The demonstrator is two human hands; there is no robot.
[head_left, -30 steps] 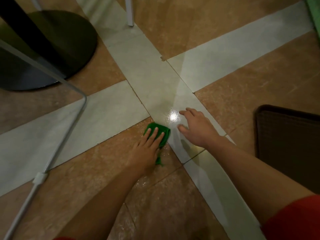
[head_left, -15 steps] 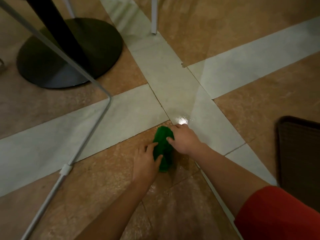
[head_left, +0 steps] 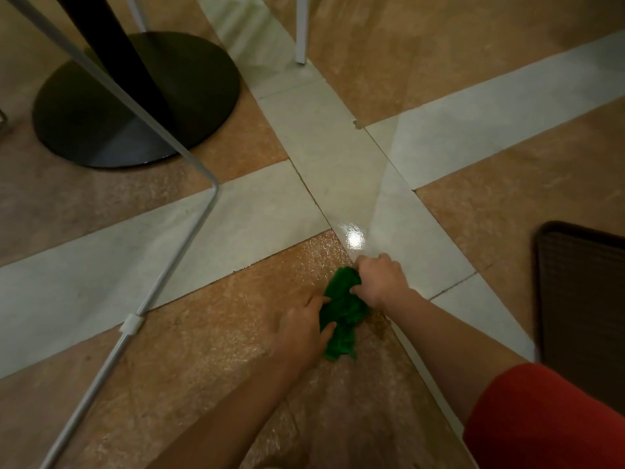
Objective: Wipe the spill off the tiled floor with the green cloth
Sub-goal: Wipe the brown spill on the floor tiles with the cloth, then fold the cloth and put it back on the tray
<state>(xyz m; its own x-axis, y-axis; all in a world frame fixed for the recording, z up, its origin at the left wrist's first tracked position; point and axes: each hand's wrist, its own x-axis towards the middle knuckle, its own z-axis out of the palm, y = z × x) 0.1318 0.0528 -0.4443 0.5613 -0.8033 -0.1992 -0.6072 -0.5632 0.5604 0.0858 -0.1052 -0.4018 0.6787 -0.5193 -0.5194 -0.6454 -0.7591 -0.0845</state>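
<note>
Mid-wipe: the green cloth (head_left: 341, 316) lies bunched just nearside of the floor glare (head_left: 355, 236), the right hand (head_left: 382, 280) gripping it with curled fingers and the left hand (head_left: 304, 328) resting straight fingers against it, so next is probably a pressed sweep toward that glare.

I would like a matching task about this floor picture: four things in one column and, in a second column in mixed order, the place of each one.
Column A
1. green cloth
2. black round base
3. dark mat
4. red sleeve

Column B
a. at the right edge of the view
b. top left, on the floor
c. bottom right corner
d. bunched between the left hand and the right hand

Pairs: 1-d; 2-b; 3-a; 4-c
</note>
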